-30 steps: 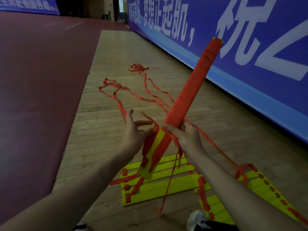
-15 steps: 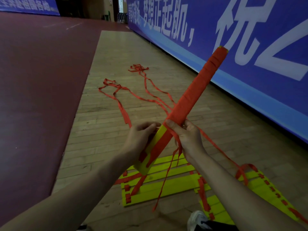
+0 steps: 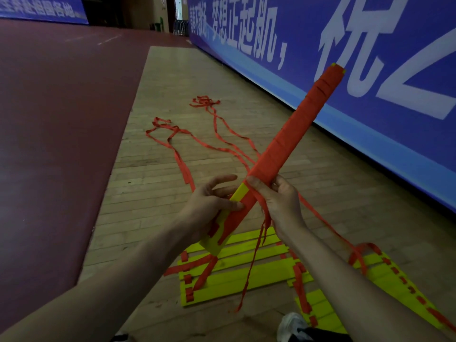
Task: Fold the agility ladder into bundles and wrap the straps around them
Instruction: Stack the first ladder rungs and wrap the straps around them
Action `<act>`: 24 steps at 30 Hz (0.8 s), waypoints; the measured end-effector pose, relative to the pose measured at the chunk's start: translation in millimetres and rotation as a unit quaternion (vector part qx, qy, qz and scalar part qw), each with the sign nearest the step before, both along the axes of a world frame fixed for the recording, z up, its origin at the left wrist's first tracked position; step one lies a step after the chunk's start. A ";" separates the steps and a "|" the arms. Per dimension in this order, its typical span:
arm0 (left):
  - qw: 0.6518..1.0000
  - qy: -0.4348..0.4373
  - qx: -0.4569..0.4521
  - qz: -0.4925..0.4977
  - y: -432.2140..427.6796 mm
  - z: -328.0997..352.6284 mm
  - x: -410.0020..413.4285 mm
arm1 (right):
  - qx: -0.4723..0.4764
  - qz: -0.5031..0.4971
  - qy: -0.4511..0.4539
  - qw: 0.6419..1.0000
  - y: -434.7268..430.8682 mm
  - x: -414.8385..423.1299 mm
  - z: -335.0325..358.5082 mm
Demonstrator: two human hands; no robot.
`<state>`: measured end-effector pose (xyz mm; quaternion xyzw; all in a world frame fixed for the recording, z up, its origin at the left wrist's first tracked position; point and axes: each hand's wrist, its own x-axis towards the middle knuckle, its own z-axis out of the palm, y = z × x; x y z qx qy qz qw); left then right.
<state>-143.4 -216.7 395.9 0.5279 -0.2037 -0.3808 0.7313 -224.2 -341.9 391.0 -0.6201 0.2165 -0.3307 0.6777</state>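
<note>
Dark red court floor (image 3: 54, 144) fills the left. The left hand (image 3: 212, 206) holds the bare yellow lower end of the bundle (image 3: 291, 134), thumb across its front and fingers (image 3: 222, 180) loosely extended. The bundle slants up to the right in the air, mostly covered in orange strap. The right hand (image 3: 281, 206) grips it at the wrap's edge, thumb pinning the strap, and 1 strap tail (image 3: 254, 262) dangles below. Wrapping looks nearly finished. The next move calls for taut turns over the yellow end. Flat rungs (image 3: 246, 275) and loose straps (image 3: 180, 164) lie on the wooden floor beside the blue banner (image 3: 394, 156), and the trailing strap could snag.
</note>
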 end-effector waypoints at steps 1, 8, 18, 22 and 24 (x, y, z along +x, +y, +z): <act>1.000 0.010 -0.009 0.001 -0.2 -0.3 0.4 | -0.008 0.003 0.004 1.000 -1.1 0.6 -1.5; 0.997 0.057 -0.050 0.030 -1.6 -3.1 0.9 | -0.023 0.051 0.035 0.998 -4.5 3.1 -8.7; 0.988 0.090 -0.117 -0.043 3.2 0.9 -1.2 | 0.144 0.219 -0.021 0.965 -5.4 -11.8 8.9; 0.976 0.124 -0.150 -0.100 5.1 2.8 -3.4 | 0.202 0.310 -0.084 0.925 -7.2 -15.4 13.6; 0.970 0.142 -0.161 -0.114 5.4 3.2 -2.3 | 0.188 0.323 -0.085 0.924 -6.9 -17.9 19.1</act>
